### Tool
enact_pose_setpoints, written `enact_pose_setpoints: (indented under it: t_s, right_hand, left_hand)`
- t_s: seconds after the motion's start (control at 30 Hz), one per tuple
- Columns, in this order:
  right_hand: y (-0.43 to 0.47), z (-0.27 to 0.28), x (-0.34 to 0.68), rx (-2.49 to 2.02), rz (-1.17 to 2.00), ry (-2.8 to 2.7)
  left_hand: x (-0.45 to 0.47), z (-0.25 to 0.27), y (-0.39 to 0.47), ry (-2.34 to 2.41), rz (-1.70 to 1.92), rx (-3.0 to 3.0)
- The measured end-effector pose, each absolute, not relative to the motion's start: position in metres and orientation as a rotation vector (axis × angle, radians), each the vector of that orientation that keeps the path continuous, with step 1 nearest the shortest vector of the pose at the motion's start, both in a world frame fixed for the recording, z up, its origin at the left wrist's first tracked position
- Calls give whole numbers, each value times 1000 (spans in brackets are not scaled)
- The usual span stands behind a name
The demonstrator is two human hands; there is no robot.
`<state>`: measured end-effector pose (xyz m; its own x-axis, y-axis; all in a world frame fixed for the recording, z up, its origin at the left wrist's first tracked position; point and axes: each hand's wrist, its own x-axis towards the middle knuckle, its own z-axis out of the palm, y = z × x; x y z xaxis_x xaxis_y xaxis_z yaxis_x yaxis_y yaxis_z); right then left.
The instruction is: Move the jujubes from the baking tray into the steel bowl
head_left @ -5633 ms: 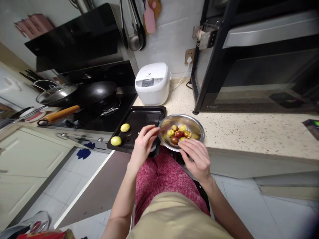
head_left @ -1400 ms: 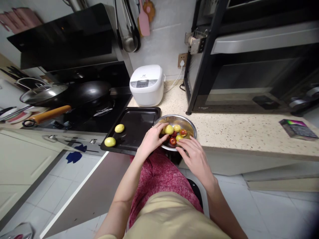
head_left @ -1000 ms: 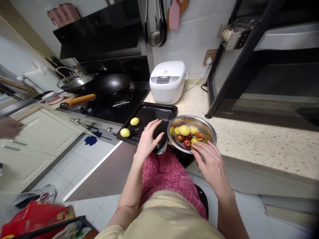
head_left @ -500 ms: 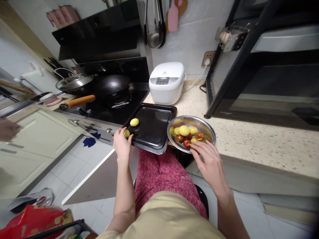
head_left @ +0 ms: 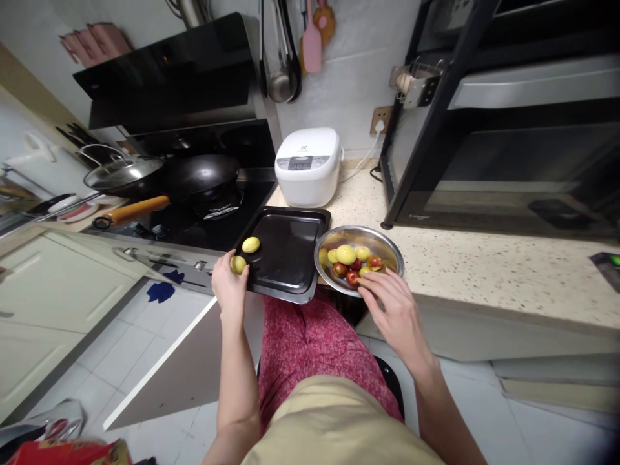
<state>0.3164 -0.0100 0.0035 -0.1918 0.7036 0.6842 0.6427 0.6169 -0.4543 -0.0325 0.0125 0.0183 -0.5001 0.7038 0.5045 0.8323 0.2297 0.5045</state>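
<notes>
While your left hand (head_left: 229, 284) clamps its fingers on a yellow fruit (head_left: 237, 265), partly hiding it at the near-left corner of the black tray (head_left: 290, 252), your right hand (head_left: 396, 307) covers some of the steel bowl (head_left: 388, 253); whether its fingers grip, you cannot tell. Behind, a rice cooker (head_left: 308, 174) stands on the speckled tabletop (head_left: 460, 265).

A plain, pale yellow top (head_left: 339, 423) is worn with mottled pinkish-red trousers (head_left: 314, 339).
</notes>
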Motion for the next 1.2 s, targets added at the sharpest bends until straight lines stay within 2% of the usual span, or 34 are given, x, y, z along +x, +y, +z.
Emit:
enact_pose_setpoints:
  t_s: [0.23,0.4,0.57,0.8,1.2]
  right_hand:
    - [-11,8,310,-1055,54,-1860]
    - [-13,7,310,-1081,78,-1853]
    - [-16,7,309,-1124,174,-1818]
    - [-18,6,301,-1130,281,-1703]
    - [26,7,318,-1324,146,-1561]
  left_hand:
    - [43,43,-5,-1747,-1544,-1949]
    - [107,40,-15,-1421,-1670,-2305]
    - [133,22,-15,-1209,-1675,-2542]
    - [146,9,-11,-1084,-1632,-2674]
    - [123,1,-8,-1323,-1396,-2649]
